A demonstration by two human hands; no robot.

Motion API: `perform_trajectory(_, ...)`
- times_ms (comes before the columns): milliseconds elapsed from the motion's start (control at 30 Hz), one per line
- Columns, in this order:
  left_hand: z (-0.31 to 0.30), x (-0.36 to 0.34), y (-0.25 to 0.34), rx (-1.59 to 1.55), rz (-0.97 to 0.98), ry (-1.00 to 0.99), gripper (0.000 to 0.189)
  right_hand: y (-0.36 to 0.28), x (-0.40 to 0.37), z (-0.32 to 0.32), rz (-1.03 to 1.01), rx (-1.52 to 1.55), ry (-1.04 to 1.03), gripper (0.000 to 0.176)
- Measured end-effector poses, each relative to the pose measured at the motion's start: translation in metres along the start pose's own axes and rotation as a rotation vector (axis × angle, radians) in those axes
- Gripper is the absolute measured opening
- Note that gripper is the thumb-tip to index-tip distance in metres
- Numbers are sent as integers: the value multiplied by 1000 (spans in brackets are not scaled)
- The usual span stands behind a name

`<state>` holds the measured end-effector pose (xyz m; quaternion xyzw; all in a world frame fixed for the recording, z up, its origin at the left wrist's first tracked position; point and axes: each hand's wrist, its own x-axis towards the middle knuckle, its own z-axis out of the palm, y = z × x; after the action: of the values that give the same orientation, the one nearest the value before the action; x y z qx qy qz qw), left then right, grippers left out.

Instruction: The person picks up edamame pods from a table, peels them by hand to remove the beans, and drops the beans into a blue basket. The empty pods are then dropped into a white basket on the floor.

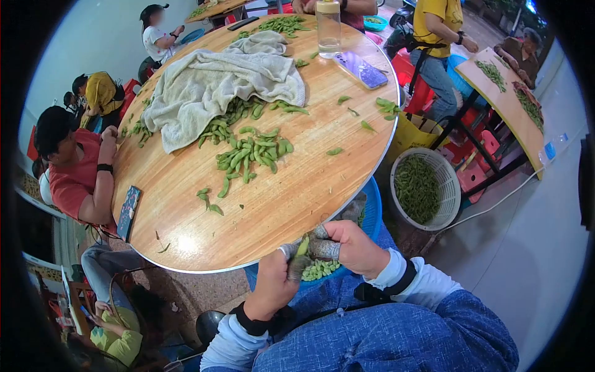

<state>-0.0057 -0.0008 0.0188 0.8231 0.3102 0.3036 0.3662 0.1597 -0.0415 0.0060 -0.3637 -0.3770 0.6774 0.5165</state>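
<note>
A: Hands?

B: Both closed on one pod (303, 247). Left hand (273, 286) pinches its lower end and right hand (357, 249) curls over the upper part. The fingertips have grey cloth covers.

A: Where's the pod?

B: Just off the near rim of the table (279, 208), held in the air and not resting on the wood. It sits directly over the blue basin (373, 211).

A: Axis?

B: Long axis runs near-to-far, roughly upright in the head view, with the tip pointing toward the table. The hands meet on it from either side, left from below and right from above. Neither is clearly nearer, since both are touching it.

A: Basin contents?

B: Shelled beans (320, 270), right under the hands. Most of the basin is hidden by the table and the arms.

A: Rest of the table?

B: A pile of pods (248, 155) lies mid-table, well apart from the hands. Beyond it there's a towel (211, 87) covering more pods. At the far side stand a bottle (328, 28) and a phone (362, 70).

A: Floor?

B: A white basket (447, 186) of pods stands to the right of the table.

A: Others?

B: A person in red (74, 170) leans on the left rim. More people sit at the tables behind.
</note>
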Motion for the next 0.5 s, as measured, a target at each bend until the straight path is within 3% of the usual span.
perform_trajectory(133,5,-7,-7,-529,-366,-4,19,14,4,-2,-105,31,-31,15)
perform_trajectory(233,5,-6,-5,-1188,-720,81,25,18,6,-4,-115,-2,-57,14)
perform_trajectory(333,2,-10,-18,-883,-575,-96,25,16,6,-7,-97,-109,-56,14)
perform_trajectory(433,1,-7,-10,-661,-362,-79,24,5,2,-2,-129,-297,-31,12)
perform_trajectory(500,-2,-10,-17,-602,-389,-197,19,1,1,-3,-176,-521,-23,10)
